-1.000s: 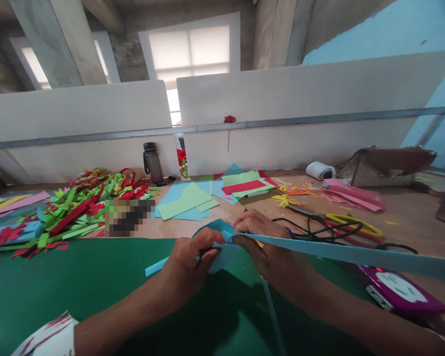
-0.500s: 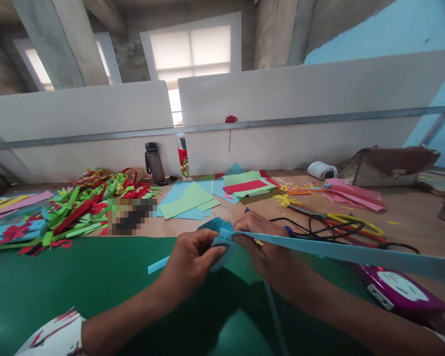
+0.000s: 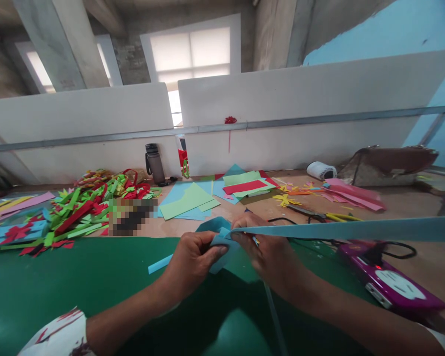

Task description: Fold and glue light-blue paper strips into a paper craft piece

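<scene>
Near the middle of the view, my left hand pinches a folded light-blue strip between thumb and fingers. The strip is bent into a loop above my fingertips, and a short tail of it pokes out to the left behind my wrist. My right hand grips the same strip close by, with fingers bent round it. From there its long end stretches out past the right edge of the view. Part of the fold is hidden behind my fingers. Both hands are above a green mat.
Green and red strips are heaped at left, a dark bottle behind them. Coloured sheets lie mid-table. At right are yellow-handled scissors, a purple power strip with a black cable, a white roll and a handbag.
The long right end of the blue strip has swung upward and now lies nearly level, uncovering more of the power strip and its plug. Both hands keep about the same place and grip.
</scene>
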